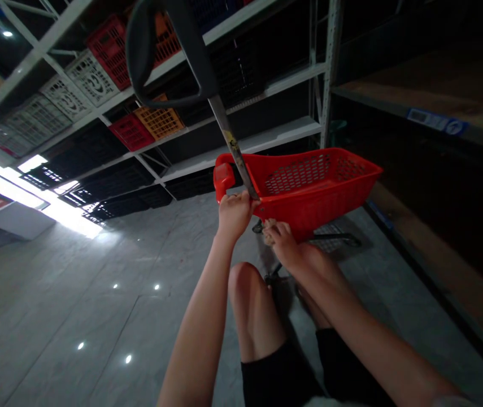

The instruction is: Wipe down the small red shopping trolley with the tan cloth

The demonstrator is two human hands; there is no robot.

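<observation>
A person wearing black shorts (270, 376) is crouching with knees bent on a grey tiled floor (75, 305), and both bare hands are reaching forward to a red shopping cart (304, 209), which is standing just ahead, slightly right of centre, its perforated plastic basket pointing away to the right. The left hand (233, 215) is clamping onto the near left corner of the cart, where a metal bar (224, 125) is meeting the basket; whether the palm is wrapping the bar or the rim, I cannot tell. That bar is slanting up and left, bearing a yellow sticker (231, 140) and ending in a big dark grey looped handle (203, 70) close to the camera. The right hand (284, 240) is working lower down, just beside the left and apart from it, its fingers curling around a small tan scrap (269, 232) near the basket's lower corner; its material is too small to tell. Behind, a metal rack (328, 68) is holding white crates (94, 79), a lower red crate (132, 131) and an orange crate (160, 118). Blue labels are marking dim brown shelves (394, 85) at right.
</observation>
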